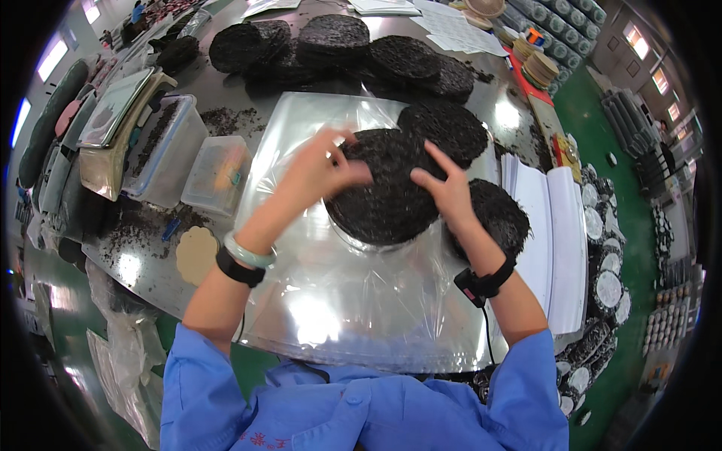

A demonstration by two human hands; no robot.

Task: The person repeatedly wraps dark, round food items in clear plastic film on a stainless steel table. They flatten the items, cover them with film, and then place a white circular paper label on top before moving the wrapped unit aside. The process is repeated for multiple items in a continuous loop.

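Observation:
A round disc of dark dried seaweed (383,197) lies before me on a clear plastic sheet (338,304). My left hand (324,163), blurred, is over the disc's upper left edge, its fingers curled and apart; whether it pinches anything cannot be told. At the disc's right side is my right hand (445,186), thumb and forefinger spread, the fingertips on or just over the dark surface. Another dark disc (445,132) touches or overlaps it at the upper right. A further one (496,217) lies partly behind my right forearm.
Stacks of dark discs (333,42) stand at the back. On the left are a scale (115,113), a crumb-filled plastic box (163,152), a lidded box (217,175) and a scalloped beige piece (196,255). White paper sheets (564,248) lie at the right edge.

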